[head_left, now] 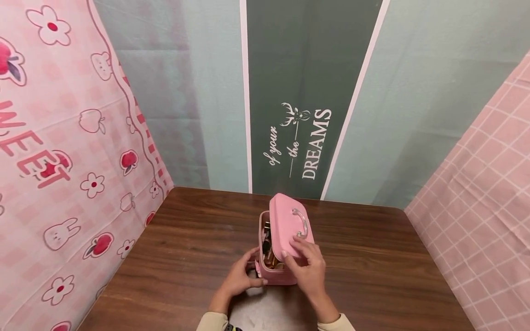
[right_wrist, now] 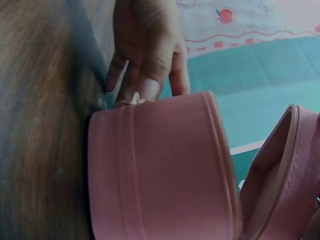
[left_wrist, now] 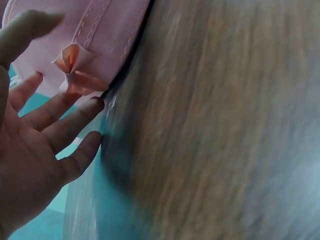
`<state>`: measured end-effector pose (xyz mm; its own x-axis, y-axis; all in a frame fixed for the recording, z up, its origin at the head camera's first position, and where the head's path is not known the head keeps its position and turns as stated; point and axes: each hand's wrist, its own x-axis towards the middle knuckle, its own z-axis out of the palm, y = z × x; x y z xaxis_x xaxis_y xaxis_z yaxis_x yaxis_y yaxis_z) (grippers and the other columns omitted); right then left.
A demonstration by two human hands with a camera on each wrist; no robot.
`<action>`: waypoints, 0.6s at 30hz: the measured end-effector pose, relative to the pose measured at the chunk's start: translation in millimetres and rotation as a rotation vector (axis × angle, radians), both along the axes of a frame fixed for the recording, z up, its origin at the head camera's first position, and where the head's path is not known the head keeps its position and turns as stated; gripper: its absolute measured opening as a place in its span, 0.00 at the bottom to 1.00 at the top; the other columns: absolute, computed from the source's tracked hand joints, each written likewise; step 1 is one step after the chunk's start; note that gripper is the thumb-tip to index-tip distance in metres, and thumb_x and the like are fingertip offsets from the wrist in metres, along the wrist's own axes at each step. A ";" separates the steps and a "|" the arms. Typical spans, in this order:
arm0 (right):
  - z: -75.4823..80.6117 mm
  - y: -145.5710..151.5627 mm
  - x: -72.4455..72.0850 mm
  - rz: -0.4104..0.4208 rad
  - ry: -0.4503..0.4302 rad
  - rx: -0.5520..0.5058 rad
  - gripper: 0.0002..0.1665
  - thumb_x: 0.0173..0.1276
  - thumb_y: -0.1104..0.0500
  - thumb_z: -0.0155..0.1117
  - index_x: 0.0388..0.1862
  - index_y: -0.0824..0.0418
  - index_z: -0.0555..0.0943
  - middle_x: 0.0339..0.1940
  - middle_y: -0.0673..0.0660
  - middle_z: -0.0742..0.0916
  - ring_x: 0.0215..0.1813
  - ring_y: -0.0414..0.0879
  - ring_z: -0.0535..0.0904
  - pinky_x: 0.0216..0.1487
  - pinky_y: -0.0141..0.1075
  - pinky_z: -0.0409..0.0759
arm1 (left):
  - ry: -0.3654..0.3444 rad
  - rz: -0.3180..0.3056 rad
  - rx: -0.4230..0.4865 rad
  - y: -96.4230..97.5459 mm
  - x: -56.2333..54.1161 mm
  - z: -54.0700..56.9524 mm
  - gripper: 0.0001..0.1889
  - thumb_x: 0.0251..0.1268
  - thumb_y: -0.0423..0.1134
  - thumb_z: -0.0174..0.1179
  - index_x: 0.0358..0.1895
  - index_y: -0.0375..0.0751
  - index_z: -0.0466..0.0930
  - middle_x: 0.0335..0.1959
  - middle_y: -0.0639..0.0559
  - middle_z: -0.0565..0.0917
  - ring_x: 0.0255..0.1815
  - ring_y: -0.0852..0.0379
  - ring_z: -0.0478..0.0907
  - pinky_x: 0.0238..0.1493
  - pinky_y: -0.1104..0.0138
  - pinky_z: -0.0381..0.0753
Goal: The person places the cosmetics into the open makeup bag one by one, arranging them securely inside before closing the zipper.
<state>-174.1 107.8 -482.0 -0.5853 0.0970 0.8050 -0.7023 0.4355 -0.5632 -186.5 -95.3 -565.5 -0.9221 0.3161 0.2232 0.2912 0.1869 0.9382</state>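
Observation:
A pink vanity case (head_left: 278, 277) stands on the table with its lid (head_left: 285, 220) tilted partly up toward the right. Through the gap show several small dark and gold cosmetic-like items (head_left: 268, 248). My right hand (head_left: 310, 271) holds the lid near its front edge, thumb at the rim and fingers on top beside the clear handle (head_left: 303, 223). At the case's left side is my left hand (head_left: 240, 276), its fingers spread and fairly straight. In the left wrist view those fingers touch the side by a pink bow (left_wrist: 72, 67).
Under the case lies a dark wood-grain table (head_left: 364, 257). A green and grey curtain (head_left: 215, 101) hangs behind it, a pink printed cloth (head_left: 62, 184) on the left and a pink checked cloth (head_left: 488, 184) on the right.

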 end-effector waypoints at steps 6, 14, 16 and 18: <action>-11.8 -1.9 -2.1 -0.050 -0.021 0.079 0.19 0.40 0.60 0.78 0.34 0.63 0.85 0.41 0.59 0.85 0.42 0.54 0.77 0.50 0.47 0.63 | 0.000 0.055 -0.028 4.5 0.0 -4.2 0.44 0.41 0.38 0.75 0.66 0.38 0.62 0.50 0.42 0.78 0.45 0.50 0.79 0.50 0.60 0.73; -22.2 -5.5 -1.6 -0.085 0.008 0.293 0.21 0.44 0.49 0.76 0.34 0.61 0.84 0.40 0.56 0.84 0.44 0.53 0.75 0.52 0.62 0.59 | 0.029 0.059 -0.035 1.2 -2.0 -5.3 0.42 0.42 0.37 0.75 0.65 0.38 0.65 0.46 0.43 0.79 0.43 0.51 0.80 0.48 0.61 0.75; -26.4 -2.9 -2.5 -0.059 0.033 0.334 0.20 0.47 0.49 0.75 0.34 0.59 0.84 0.41 0.56 0.83 0.44 0.53 0.75 0.52 0.63 0.58 | 0.037 0.035 -0.015 -0.2 -3.3 -5.0 0.41 0.43 0.34 0.74 0.64 0.37 0.65 0.47 0.42 0.79 0.43 0.49 0.80 0.48 0.59 0.75; -28.2 1.0 -3.5 -0.022 0.046 0.363 0.18 0.49 0.49 0.73 0.35 0.59 0.84 0.42 0.56 0.83 0.45 0.53 0.75 0.52 0.62 0.59 | 0.043 0.012 0.000 -1.9 -3.7 -3.1 0.39 0.44 0.30 0.72 0.64 0.35 0.65 0.47 0.39 0.78 0.43 0.46 0.80 0.48 0.56 0.75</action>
<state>-177.6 108.8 -510.2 -0.5487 -0.1877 0.8147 -0.7115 0.6166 -0.3371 -190.2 -97.2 -568.7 -0.9154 0.3047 0.2629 0.3291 0.1909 0.9248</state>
